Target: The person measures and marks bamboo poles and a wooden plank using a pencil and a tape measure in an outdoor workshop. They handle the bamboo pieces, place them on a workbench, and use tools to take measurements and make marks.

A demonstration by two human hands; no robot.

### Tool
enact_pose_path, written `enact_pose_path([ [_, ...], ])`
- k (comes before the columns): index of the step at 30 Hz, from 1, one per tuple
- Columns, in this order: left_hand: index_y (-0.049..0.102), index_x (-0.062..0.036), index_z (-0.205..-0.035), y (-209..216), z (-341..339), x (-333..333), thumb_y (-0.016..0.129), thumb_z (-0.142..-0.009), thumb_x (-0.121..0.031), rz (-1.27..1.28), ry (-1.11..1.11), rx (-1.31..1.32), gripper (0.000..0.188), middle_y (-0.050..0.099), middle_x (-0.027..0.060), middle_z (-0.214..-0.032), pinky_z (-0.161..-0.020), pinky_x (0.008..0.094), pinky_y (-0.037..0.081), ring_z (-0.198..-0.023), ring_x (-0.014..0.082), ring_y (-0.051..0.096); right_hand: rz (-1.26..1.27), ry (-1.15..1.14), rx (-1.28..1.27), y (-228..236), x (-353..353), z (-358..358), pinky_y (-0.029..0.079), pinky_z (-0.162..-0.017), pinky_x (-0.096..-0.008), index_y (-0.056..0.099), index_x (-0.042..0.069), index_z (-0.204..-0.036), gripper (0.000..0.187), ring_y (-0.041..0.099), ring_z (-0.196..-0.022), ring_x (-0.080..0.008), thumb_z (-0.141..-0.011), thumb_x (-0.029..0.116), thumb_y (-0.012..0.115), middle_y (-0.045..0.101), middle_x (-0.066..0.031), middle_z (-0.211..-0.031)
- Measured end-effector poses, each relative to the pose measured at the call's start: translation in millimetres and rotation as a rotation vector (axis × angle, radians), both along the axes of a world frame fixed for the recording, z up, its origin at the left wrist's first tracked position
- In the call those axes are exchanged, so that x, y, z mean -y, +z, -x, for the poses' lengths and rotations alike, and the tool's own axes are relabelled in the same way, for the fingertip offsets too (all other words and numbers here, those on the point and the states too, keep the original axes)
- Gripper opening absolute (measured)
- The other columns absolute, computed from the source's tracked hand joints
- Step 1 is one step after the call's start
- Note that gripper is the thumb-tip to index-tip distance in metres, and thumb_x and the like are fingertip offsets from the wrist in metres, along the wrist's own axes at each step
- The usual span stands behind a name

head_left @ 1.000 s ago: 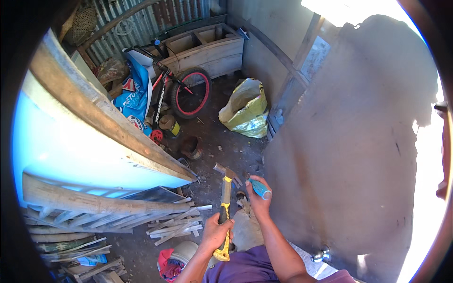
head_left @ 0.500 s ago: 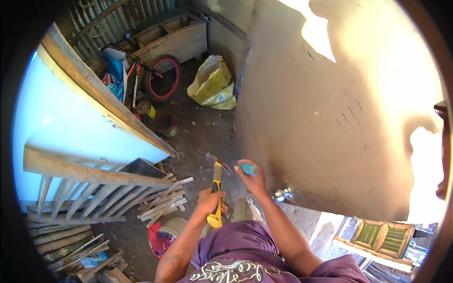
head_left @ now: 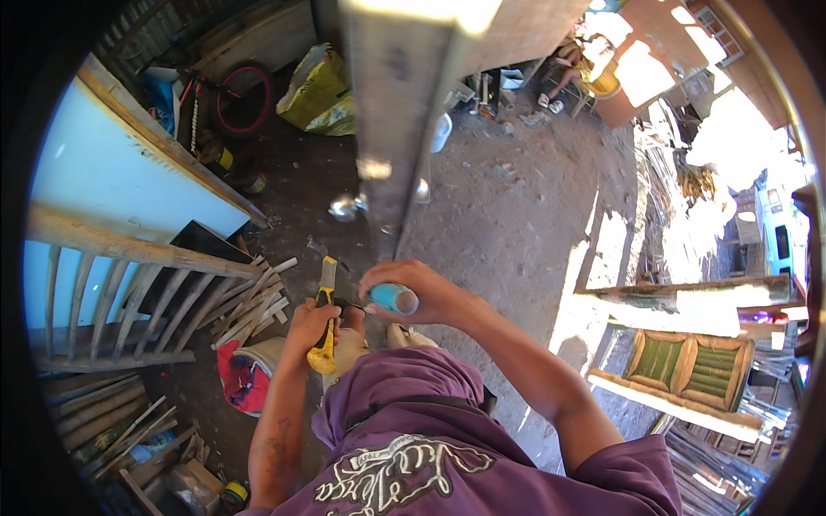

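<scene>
Hammer (head_left: 325, 301), yellow-handled, head up: gripped in clenched left hand (head_left: 311, 325), above white bucket (head_left: 258, 353). Blue-handled tool (head_left: 393, 298): grasped in right hand (head_left: 426, 294), fingers wrapped around it, just below edge of wooden door (head_left: 397, 112). Wooden railing (head_left: 112, 292) at left.

Short-sleeved purple cotton T-shirt (head_left: 447, 430), creased across chest and shoulders, sleeve hem ending above elbow. White ornamental script print (head_left: 404, 469) with dark outline across front. Bare forearms below sleeves; dark tattoo marking (head_left: 274, 447) on left forearm. Bare left hand (head_left: 311, 325) and bare right hand (head_left: 411, 291), no gloves, rings or wristbands visible.
</scene>
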State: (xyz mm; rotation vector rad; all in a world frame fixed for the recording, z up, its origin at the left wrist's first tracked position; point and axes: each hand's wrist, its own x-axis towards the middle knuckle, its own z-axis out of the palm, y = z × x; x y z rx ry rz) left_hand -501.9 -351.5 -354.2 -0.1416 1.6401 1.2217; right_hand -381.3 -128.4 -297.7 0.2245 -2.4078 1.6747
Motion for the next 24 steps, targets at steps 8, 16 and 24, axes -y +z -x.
enact_pose_path([
  [8,0.064,0.0025,-0.085,12,-56,3,0.067,-0.086,-0.012,0.162,-0.323,0.097,0.015,0.063,0.0108,-0.069,-0.047,0.0348,0.051,-0.055,0.0211,0.063,0.161,-0.498,0.334,-29,3,-102,0.054,-0.074,-0.0305,0.070,0.004,-0.095,0.020,0.067,-0.079,-0.0135,-0.083,0.018,0.078,0.070,-0.0042,-0.085],
  [16,0.066,0.0063,-0.093,42,-102,-53,0.065,-0.081,-0.023,0.228,-0.640,-0.634,0.032,0.069,0.0258,-0.082,-0.074,0.0459,0.056,-0.079,0.0394,0.069,0.709,-0.895,0.676,-62,27,-71,0.059,-0.069,-0.0356,0.067,0.001,-0.108,0.034,0.070,-0.083,-0.0185,-0.087,0.026,0.078,0.069,-0.0081,-0.093],
  [24,0.060,0.0057,-0.110,75,-99,-92,0.061,-0.086,-0.029,0.156,-0.655,-0.858,0.042,0.069,0.0272,-0.090,-0.084,0.0529,0.051,-0.090,0.0453,0.067,1.410,-1.057,0.339,-78,0,-8,0.059,-0.063,-0.0398,0.052,-0.001,-0.124,0.037,0.067,-0.078,-0.0301,-0.092,0.010,0.068,0.060,-0.0158,-0.101],
])
